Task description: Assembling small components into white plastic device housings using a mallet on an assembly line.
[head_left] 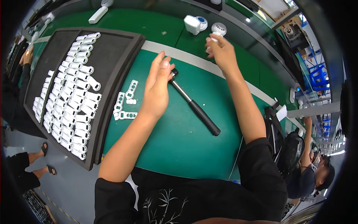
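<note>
My left hand is raised over the green mat with its fingers stretched out, holding nothing. Just beside its fingertips is the dark head of a hammer, partly hidden; its metal shaft and black ribbed grip slant toward the near right. Farther off, my right hand has its fingers curled round the white handle of what looks like a small handheld fan with a round grille head. Motion blurs these fingers slightly. Left of my left hand lie several loose white slotted plastic parts.
A black foam tray holds rows of white plastic parts at left. A white-and-blue device and a white stick-shaped one are at the far side. A black bag and a person are at right; another person's hand shows at left.
</note>
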Demonstrator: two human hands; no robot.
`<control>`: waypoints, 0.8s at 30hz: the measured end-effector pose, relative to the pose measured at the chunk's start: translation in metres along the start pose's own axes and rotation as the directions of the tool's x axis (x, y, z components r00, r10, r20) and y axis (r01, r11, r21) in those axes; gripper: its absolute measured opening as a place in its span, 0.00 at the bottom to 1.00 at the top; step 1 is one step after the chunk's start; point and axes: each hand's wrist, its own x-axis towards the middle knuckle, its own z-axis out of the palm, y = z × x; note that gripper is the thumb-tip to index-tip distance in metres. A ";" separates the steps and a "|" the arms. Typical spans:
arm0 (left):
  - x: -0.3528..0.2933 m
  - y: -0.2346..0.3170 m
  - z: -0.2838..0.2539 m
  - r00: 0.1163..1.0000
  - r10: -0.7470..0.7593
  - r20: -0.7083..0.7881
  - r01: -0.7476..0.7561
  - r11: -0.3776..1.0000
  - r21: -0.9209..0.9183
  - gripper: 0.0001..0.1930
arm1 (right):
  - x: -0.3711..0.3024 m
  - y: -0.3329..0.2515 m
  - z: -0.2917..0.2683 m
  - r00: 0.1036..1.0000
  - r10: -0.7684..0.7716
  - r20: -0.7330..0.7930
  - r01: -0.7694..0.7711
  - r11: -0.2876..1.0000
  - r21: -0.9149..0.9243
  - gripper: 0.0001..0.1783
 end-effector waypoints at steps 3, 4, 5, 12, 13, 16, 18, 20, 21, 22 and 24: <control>-0.001 0.001 0.004 1.000 0.021 -0.012 -0.021 1.000 0.009 0.32 | 0.031 0.031 -0.023 0.967 0.060 -0.249 -0.111 0.975 -0.194 0.40; 0.000 0.001 0.005 1.000 0.022 -0.004 -0.022 1.000 0.006 0.32 | 0.037 0.041 -0.028 0.929 0.071 -0.363 -0.179 0.945 -0.273 0.42; -0.001 0.001 0.004 1.000 0.024 0.008 -0.024 0.999 0.023 0.31 | 0.039 0.043 -0.026 0.928 0.074 -0.365 -0.182 0.945 -0.271 0.42; -0.003 0.001 0.005 0.999 0.009 0.040 -0.013 0.996 0.085 0.29 | 0.032 0.051 -0.004 0.866 -0.246 -0.434 0.039 0.900 -0.433 0.44; -0.002 0.001 0.004 0.999 0.016 0.039 -0.019 0.996 0.089 0.28 | 0.032 0.052 -0.003 0.867 -0.241 -0.435 0.036 0.902 -0.429 0.44; -0.001 0.001 0.004 0.999 0.025 0.038 -0.028 0.995 0.093 0.28 | 0.031 0.057 -0.007 0.762 -0.402 -0.508 0.131 0.864 -0.487 0.39; -0.001 0.002 0.004 0.999 0.049 -0.002 -0.049 0.995 0.083 0.26 | 0.033 0.059 -0.012 0.769 -0.362 -0.527 0.099 0.882 -0.461 0.37; -0.001 0.002 0.004 0.998 0.063 -0.023 -0.061 0.995 0.079 0.26 | 0.037 0.061 -0.019 0.775 -0.288 -0.563 0.043 0.912 -0.408 0.32; -0.002 0.003 0.005 0.998 0.064 -0.020 -0.062 0.995 0.072 0.25 | 0.039 0.062 -0.022 0.774 -0.289 -0.563 0.044 0.912 -0.408 0.32; -0.002 0.003 0.006 0.998 0.064 -0.017 -0.063 0.996 0.065 0.25 | 0.040 0.066 -0.026 0.702 -0.393 -0.594 0.085 0.874 -0.478 0.29; -0.002 0.003 0.009 0.998 0.066 -0.014 -0.065 0.996 0.055 0.25 | 0.043 0.073 -0.032 0.527 -0.586 -0.615 0.139 0.774 -0.618 0.23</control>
